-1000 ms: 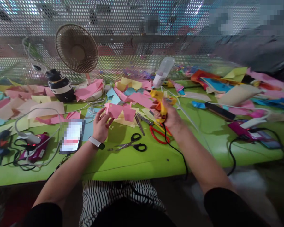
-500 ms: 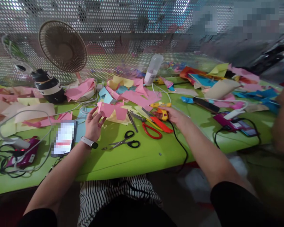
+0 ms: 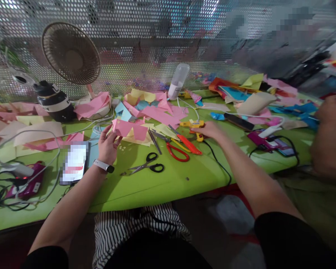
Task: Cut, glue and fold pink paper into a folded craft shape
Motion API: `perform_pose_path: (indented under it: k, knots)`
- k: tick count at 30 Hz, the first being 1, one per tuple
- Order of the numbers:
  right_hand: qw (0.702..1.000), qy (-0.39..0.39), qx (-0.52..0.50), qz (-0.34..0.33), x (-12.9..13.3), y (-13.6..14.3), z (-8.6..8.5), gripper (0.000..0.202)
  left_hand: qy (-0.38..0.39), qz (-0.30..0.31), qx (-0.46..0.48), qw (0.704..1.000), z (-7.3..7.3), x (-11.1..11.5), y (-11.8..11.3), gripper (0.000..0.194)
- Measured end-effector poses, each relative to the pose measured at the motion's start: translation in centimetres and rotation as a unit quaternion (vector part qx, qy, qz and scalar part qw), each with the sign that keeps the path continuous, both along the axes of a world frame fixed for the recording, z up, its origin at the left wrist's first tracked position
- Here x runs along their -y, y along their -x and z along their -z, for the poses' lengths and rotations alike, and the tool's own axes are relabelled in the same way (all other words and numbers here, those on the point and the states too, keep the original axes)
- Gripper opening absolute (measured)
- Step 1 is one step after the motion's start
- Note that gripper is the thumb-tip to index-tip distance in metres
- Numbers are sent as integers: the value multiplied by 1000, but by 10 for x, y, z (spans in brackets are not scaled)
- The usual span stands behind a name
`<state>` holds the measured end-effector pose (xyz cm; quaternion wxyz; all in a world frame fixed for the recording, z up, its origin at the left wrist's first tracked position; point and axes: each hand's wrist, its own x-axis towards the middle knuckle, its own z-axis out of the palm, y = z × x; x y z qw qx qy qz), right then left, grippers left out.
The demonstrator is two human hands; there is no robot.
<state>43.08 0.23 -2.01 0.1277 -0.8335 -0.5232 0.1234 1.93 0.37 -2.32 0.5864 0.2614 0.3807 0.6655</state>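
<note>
A passage runs along the near edge of the green desk (image 3: 145, 194), in front of the black-handled scissors (image 3: 147, 164). The cord (image 3: 213, 153) of the glue gun (image 3: 192, 123) crosses it right of centre; phone (image 3: 75, 164) and purple box (image 3: 28, 188) narrow the left end. Paper scraps (image 3: 159, 114), fan (image 3: 71, 54) and bottle (image 3: 179, 80) obstruct the far edge.

The sleeves (image 3: 285, 239) are black, bottoms (image 3: 114, 226) striped, watchband (image 3: 100, 164) pale.
</note>
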Motion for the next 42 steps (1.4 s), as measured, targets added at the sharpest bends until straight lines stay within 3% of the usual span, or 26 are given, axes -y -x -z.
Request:
perform_pose_path:
  k: [3, 9, 15, 18, 20, 22, 24, 26, 32, 36, 39, 42]
  knots:
    - [988, 75, 133, 29, 2, -4, -8, 45, -4, 1, -2, 1000, 1, -1, 1, 39]
    - [978, 128, 162, 39, 8, -3, -16, 37, -10, 2, -8, 1000, 3, -3, 1, 38]
    - [975, 99, 188, 59, 9, 6, -14, 35, -19, 2, -21, 1000, 7, -5, 2, 38]
    - [979, 20, 197, 50, 17, 26, -21, 32, -27, -9, -15, 999, 6, -5, 3, 37]
    - [984, -74, 161, -25, 27, 51, -26, 27, -31, -15, -8, 999, 4, -6, 4, 37]
    - [979, -118, 70, -150, 39, 83, -31, 20, -34, -20, -2, 999, 3, -6, 4, 38]
    - [961, -77, -6, -264, 49, 113, -34, 16, -35, -22, -1, 999, 2, -7, 5, 38]
    - [932, -40, -7, -360, 55, 137, -34, 12, -38, -21, -2, 999, 2, -7, 5, 37]
    - [893, 0, 12, -450, 52, 159, -30, 15, -52, -22, 5, 998, 3, -10, 7, 34]
    - [851, 52, -18, -522, 52, 166, -32, 26, -58, -20, -1, 998, 4, -11, 9, 34]
    - [867, 5, -27, -498, 53, 165, -33, 19, -58, -14, -1, 998, 3, -10, 10, 35]
    - [925, -105, 6, -365, 46, 152, -32, 15, -57, -15, 4, 998, 1, -9, 9, 35]
